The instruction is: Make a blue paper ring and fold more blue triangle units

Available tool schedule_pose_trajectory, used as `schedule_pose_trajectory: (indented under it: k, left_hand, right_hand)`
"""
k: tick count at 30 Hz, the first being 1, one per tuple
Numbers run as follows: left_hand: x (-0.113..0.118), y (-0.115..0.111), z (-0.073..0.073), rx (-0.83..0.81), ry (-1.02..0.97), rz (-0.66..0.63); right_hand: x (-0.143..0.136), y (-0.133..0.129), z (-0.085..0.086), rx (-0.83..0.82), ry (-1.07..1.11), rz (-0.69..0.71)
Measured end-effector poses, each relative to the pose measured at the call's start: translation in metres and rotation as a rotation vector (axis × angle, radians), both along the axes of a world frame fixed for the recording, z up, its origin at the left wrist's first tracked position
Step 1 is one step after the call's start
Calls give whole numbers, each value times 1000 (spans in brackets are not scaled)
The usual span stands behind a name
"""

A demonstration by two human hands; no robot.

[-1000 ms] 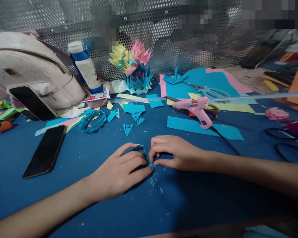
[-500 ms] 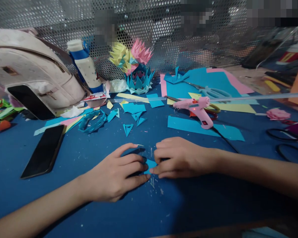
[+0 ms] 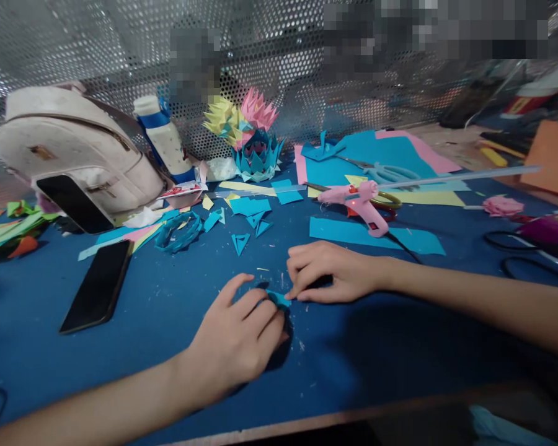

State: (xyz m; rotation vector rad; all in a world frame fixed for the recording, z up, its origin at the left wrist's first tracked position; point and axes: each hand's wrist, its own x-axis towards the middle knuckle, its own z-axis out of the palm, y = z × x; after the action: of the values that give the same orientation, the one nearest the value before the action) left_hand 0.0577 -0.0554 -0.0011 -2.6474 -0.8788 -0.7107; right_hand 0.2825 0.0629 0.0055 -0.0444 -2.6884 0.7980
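A small piece of blue paper [image 3: 279, 298] is pinched between my two hands, just above the blue tabletop. My left hand [image 3: 242, 334] grips its left side with curled fingers, the index finger lifted away; the thumb is mostly hidden. The fingertips of my right hand [image 3: 328, 272] pinch the right corner. Beyond them lie small folded blue paper triangles [image 3: 240, 243] and a flat blue paper strip [image 3: 376, 235]. On the strip's far side rests a pink hot glue gun [image 3: 360, 201], its light glowing.
A black phone [image 3: 97, 285] lies at left, with another phone [image 3: 74, 203] leaning on a white backpack [image 3: 84, 142]. A bottle [image 3: 165, 136] and a folded paper flower [image 3: 258, 155] stand at the back. Scissors [image 3: 390, 176] lie on coloured sheets. The glue gun's cord [image 3: 404, 249] runs right.
My left hand has rolled over, hiding its thumb, and the blue paper has tilted up between the fingers. My right hand has moved slightly away from me. The view has shifted a little.
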Motion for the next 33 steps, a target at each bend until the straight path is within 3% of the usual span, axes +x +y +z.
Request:
schedule_pose_trajectory:
  k: [3, 6, 11, 15, 24, 28, 33]
  left_hand:
    - [1, 1, 4, 31, 37, 21]
    - [0, 2, 6, 46, 62, 26]
    - [0, 4, 5, 44, 40, 18]
    - [-2, 5, 3, 26, 35, 17]
    - [-9, 8, 6, -5, 1, -109]
    - [-12, -2, 11, -14, -41, -152]
    - [-12, -19, 7, -21, 60, -196]
  right_hand:
    - [-1, -3, -1, -163, 27, -54]
    - [-2, -5, 0, -222, 70, -120]
    - [-3, -7, 0, -83, 17, -224]
    - [-5, -13, -2, -8, -75, -159]
    - [-9, -25, 0, -42, -100, -153]
    - [-8, -27, -2, -25, -122, -212]
    - [-6, -26, -3, -54, -143, -299]
